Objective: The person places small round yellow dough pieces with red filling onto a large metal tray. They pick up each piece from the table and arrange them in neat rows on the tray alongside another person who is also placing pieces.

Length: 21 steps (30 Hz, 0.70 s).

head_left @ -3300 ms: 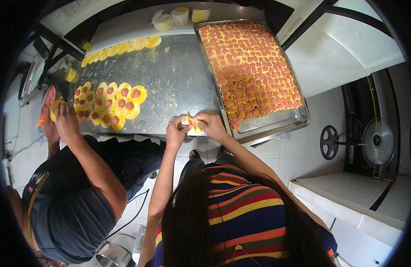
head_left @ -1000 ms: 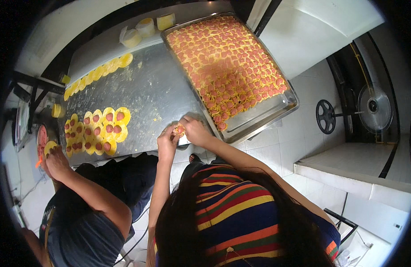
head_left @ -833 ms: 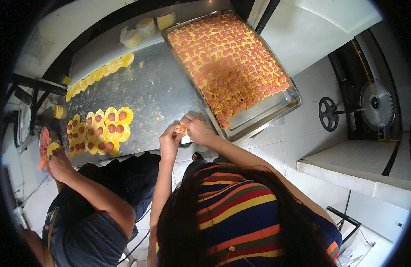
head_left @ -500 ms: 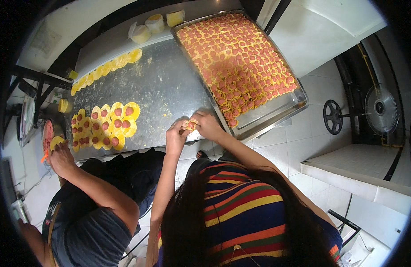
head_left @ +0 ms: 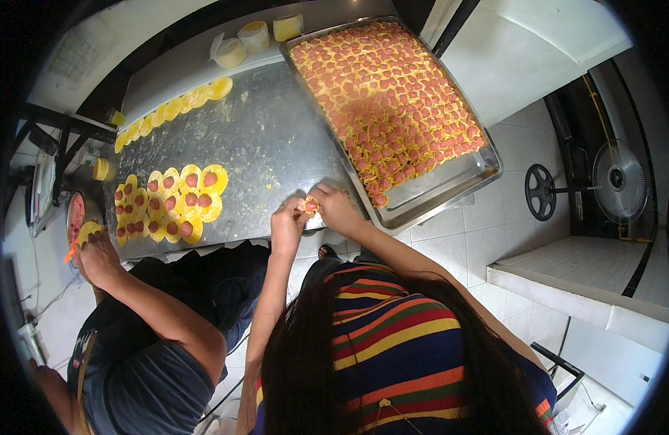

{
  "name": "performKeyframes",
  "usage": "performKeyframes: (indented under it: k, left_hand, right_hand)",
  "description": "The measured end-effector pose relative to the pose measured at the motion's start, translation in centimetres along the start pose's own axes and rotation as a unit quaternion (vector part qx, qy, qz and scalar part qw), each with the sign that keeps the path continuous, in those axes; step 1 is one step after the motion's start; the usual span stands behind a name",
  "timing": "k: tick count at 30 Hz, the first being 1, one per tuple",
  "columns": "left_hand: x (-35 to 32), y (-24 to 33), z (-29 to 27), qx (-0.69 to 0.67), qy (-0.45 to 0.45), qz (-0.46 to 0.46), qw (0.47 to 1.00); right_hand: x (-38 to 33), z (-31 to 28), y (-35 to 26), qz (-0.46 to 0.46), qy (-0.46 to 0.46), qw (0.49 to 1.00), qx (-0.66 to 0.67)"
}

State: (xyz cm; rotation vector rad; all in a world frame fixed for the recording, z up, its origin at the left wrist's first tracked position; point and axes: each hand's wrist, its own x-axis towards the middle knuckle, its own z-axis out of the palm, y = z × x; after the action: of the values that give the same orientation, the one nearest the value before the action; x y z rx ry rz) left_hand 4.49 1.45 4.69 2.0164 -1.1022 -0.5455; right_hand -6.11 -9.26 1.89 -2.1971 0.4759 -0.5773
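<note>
Left of my grip, a co-worker's hand (head_left: 95,254) works by the yellow wrappers topped with red filling (head_left: 171,206) laid on the steel table (head_left: 276,138). At centre, my left hand (head_left: 287,226) and right hand (head_left: 336,209) both pinch closed on one small filled wrapper (head_left: 310,207) between them: judged the folding step. Right of my grip, the tray (head_left: 450,190) holds finished pieces; its near end is bare, which placing would call for
</note>
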Motion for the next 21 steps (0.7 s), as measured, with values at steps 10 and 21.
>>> performKeyframes:
  k: [10, 21]
  left_hand:
    - [0.2, -0.4, -0.6, 0.01, 0.017, 0.052, 0.998]
    - [0.0, -0.1, -0.2, 0.031, 0.025, 0.018, 0.999]
  right_hand:
    - [0.2, -0.8, -2.0, 0.04, 0.01, 0.997, -0.064]
    - [0.1, -0.1, -1.4, 0.009, -0.012, 0.999, -0.043]
